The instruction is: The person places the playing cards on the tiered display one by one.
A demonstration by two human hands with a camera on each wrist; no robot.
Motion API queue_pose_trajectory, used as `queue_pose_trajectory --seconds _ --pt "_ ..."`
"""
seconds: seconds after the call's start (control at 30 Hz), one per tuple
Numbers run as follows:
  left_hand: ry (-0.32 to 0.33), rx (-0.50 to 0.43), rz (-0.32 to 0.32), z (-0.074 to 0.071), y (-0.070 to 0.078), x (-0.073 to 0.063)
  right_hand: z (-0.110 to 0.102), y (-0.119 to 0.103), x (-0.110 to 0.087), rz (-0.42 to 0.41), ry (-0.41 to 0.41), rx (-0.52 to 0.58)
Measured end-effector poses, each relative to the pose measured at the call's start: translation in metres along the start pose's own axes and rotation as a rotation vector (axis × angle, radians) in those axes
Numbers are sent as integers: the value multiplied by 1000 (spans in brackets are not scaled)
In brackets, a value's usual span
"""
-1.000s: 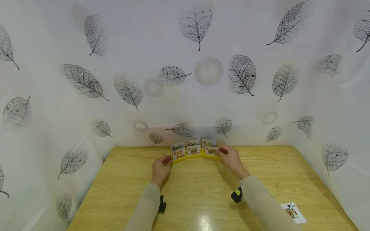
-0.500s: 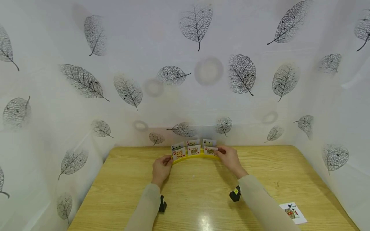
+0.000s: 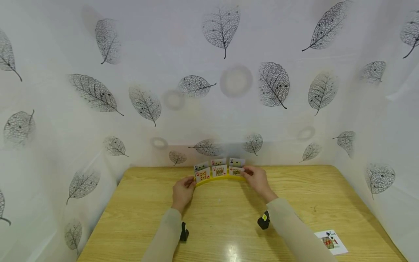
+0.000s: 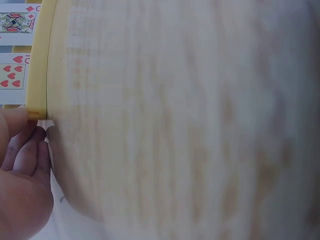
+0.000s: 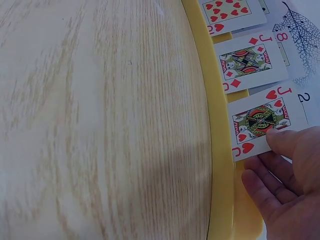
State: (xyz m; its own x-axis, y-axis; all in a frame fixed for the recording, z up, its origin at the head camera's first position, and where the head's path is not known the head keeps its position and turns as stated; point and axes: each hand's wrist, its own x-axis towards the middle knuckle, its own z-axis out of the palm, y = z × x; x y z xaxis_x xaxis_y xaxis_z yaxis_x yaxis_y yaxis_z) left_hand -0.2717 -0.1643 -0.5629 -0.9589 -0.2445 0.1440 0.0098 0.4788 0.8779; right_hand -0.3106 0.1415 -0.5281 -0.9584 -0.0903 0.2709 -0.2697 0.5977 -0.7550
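A curved yellow card holder [image 3: 214, 178] stands at the far side of the table, bearing two rows of upright playing cards. My left hand [image 3: 182, 193] grips its left end, thumb above and fingers beneath in the left wrist view. At the right part of the front row, my right hand [image 3: 259, 181] pinches the jack of hearts [image 5: 261, 120] by its right edge, the card's lower edge at the holder. Left of it in the same row stand the jack of diamonds [image 5: 247, 65] and the ten of hearts [image 5: 235, 17]. Behind, a black two [image 5: 304, 97] is partly covered.
A black-suited jack [image 3: 331, 242] lies face up on the wooden table [image 3: 222, 218] at the near right, partly beside my right sleeve. Behind the holder hangs a white leaf-patterned curtain [image 3: 203, 120], which also closes off both sides.
My right hand has moved slightly left, sliding the jack of hearts along the holder toward the jack of diamonds. The left hand keeps its grip in place.
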Motion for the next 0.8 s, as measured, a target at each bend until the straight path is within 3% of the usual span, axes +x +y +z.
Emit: queue_pose_trajectory --seconds 0.27,0.8 --pt "-1 7 -1 0 0 0 3 1 0 -4 18 -12" --pt "-4 0 6 0 -1 0 -4 0 -2 82 -20 27"
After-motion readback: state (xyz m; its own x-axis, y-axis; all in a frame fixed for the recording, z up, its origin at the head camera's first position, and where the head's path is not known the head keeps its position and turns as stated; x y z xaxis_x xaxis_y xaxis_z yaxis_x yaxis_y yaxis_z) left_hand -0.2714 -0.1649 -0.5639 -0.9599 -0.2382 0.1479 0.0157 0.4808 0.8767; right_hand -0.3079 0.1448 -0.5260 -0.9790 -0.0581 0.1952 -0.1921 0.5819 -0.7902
